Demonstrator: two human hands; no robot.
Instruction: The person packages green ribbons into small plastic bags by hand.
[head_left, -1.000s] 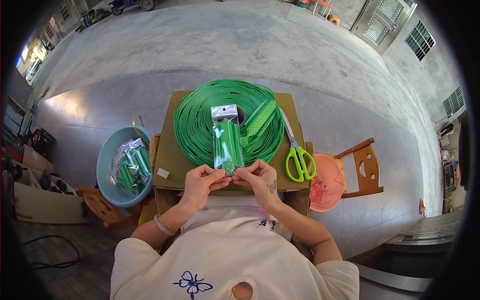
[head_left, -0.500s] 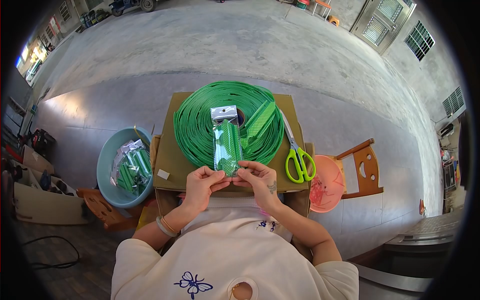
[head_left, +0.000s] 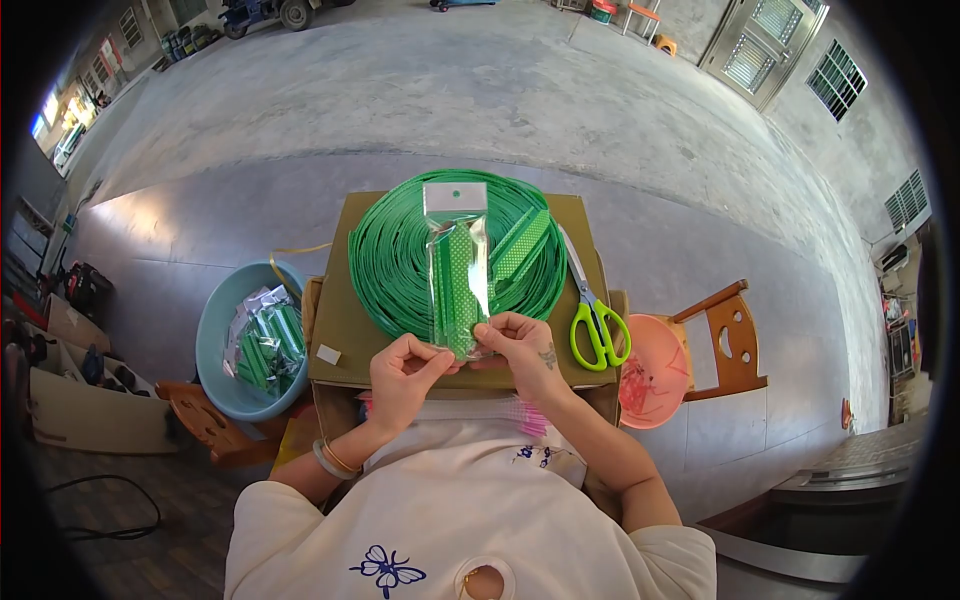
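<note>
A clear plastic bag with a white hanging header stands tilted up in front of me, and folded green polka-dot ribbon shows inside it. My right hand pinches its lower right edge between thumb and fingers. At the lower left corner, my left hand is closed in a pinch on the bag's bottom. Behind the bag lies a big flat coil of green ribbon, with a folded dotted ribbon piece on top. Scissors with lime-green handles lie right of the coil.
All this rests on an olive board with a small white piece at its left. A blue basin of filled bags stands left, a pink basin right. Wooden chairs flank me. Pink-tipped plastic lies at my lap.
The bag has been raised and tilted more upright, so its header stands higher. My right hand has shifted its grip slightly up the bag's edge; my left hand stays near the bottom corner.
</note>
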